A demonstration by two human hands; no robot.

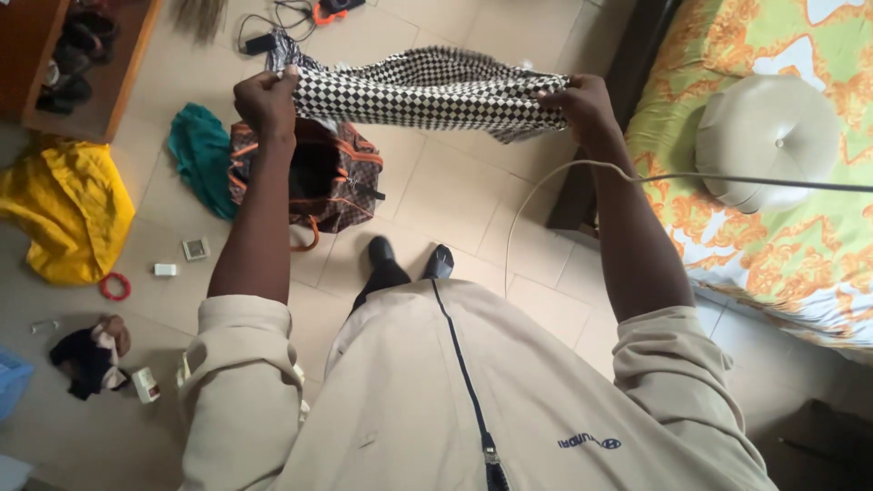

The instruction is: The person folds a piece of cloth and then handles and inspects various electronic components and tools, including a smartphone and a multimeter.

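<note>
I stand over a tiled floor and hold a black-and-white checkered cloth (427, 91) stretched out in front of me. My left hand (265, 98) grips its left end and my right hand (582, 102) grips its right end, both arms extended. Below the cloth, an open brown patterned bag with orange trim (338, 186) sits on the floor, its dark inside facing up. My black shoes (409, 259) show just behind the bag.
A bed with a green and orange floral sheet (782, 245) and a round cream cushion (768, 136) lies at the right. A white cable (546, 182) hangs across. On the floor: a teal cloth (200, 155), a yellow garment (73, 209), a red ring (115, 286), small boxes, dark clothes, a shoe shelf (77, 64).
</note>
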